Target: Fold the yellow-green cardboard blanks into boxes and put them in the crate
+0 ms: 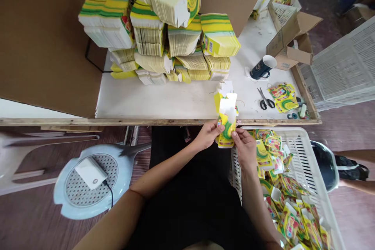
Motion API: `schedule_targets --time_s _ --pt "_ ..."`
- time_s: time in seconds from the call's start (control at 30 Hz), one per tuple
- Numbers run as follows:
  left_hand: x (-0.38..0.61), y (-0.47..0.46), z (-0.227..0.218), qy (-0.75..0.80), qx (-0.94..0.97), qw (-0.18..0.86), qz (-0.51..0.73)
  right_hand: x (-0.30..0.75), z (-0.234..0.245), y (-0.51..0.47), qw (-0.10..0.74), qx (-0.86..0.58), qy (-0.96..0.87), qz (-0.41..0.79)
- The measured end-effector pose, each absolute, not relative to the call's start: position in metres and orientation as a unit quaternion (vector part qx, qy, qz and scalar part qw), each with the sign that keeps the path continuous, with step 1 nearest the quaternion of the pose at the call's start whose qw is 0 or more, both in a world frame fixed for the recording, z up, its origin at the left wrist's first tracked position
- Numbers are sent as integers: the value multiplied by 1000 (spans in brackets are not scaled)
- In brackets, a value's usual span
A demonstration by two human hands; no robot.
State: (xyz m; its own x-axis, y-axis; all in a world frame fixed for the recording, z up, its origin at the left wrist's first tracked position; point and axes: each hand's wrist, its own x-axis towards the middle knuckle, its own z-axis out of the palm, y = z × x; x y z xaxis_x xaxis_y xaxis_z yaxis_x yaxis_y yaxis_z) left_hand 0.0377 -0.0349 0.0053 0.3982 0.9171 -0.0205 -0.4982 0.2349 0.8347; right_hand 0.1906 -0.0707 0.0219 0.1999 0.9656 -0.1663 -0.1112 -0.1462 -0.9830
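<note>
Between my two hands is a flat yellow and green printed carton (227,123), its white flaps pointing up and away from me. My left hand (209,134) pinches its left edge, thumb on the printed face. On the other side my right hand (244,142) grips the lower right edge, with the fingers partly hidden. Just beyond it, at the front of the table, lie a few more folded cartons (218,99) with white flaps. Below my right forearm a white plastic basket (306,160) holds many yellow cartons (274,156), some with open ends.
Bundled carton stacks (181,35) stand at the back of the white table (140,99). To the right are a dark mug (260,68), black scissors (265,99), printed packets (283,97) and an open cardboard box (290,45). A blue-grey stool (123,168) carries a white power bank (90,172).
</note>
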Motion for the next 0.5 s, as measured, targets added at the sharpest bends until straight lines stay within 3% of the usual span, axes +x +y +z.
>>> schedule_targets --time_s 0.27,0.5 --pt "41 -45 8 383 470 608 512 186 19 -69 550 -595 -449 376" --pt "30 -44 14 271 537 683 413 217 28 -68 503 -528 -542 419"
